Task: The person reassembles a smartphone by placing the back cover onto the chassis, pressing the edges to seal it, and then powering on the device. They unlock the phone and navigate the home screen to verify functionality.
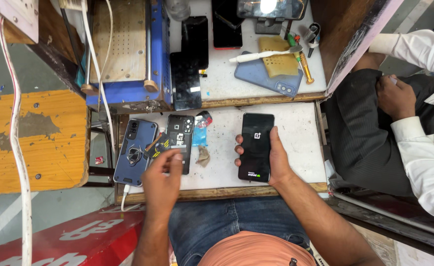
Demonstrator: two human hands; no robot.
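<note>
My right hand (276, 160) grips a black smartphone (255, 146) with its dark screen lit by a small logo, held just over the white pull-out shelf (295, 128). My left hand (163, 180) reaches onto an opened phone (179, 138) whose back is off, fingertips resting on its lower part beside a small yellow-and-black piece (156, 145). A dark blue phone case with a ring holder (134, 150) lies just left of that hand.
The upper white bench holds a blue wooden-topped machine (125, 49), two dark screens (187, 74), a grey-blue phone (266, 76) under a yellow sponge, a toothbrush and screwdriver. Another person in a white shirt sits at right (414, 123). An orange stool (34, 140) stands left.
</note>
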